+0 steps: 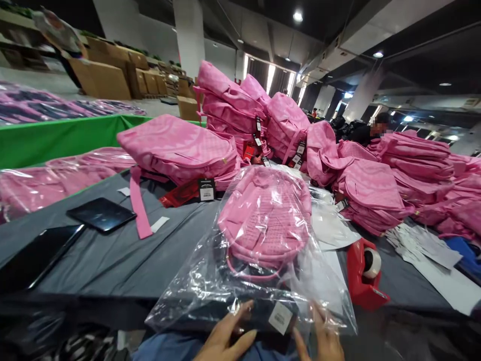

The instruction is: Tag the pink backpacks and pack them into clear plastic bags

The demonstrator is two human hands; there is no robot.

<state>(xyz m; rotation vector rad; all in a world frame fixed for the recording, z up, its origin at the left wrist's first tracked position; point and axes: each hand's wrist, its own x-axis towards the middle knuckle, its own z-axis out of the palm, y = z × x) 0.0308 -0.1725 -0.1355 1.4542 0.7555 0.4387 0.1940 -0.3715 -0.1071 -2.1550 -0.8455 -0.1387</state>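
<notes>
A pink backpack (pixel 265 220) lies inside a clear plastic bag (pixel 188 281) in front of me, the bag's loose end hanging over the table's near edge. My left hand (pixel 227 336) is at that loose end, thumb and forefinger apart on or against the plastic. Opposite it, my right hand (pixel 321 336) touches the bag with its fingers spread. Between them is a dark tag with a white barcode label (pixel 280 318); whether it lies inside the plastic I cannot tell.
Unbagged pink backpacks (pixel 176 148) are heaped behind. A red tape dispenser (pixel 365 273) and white papers (pixel 432 265) lie right; a dark tablet (pixel 101 214) and another black flat device (pixel 37 255) lie left. Cardboard boxes (pixel 99 77) and a person (pixel 60 40) are farther back.
</notes>
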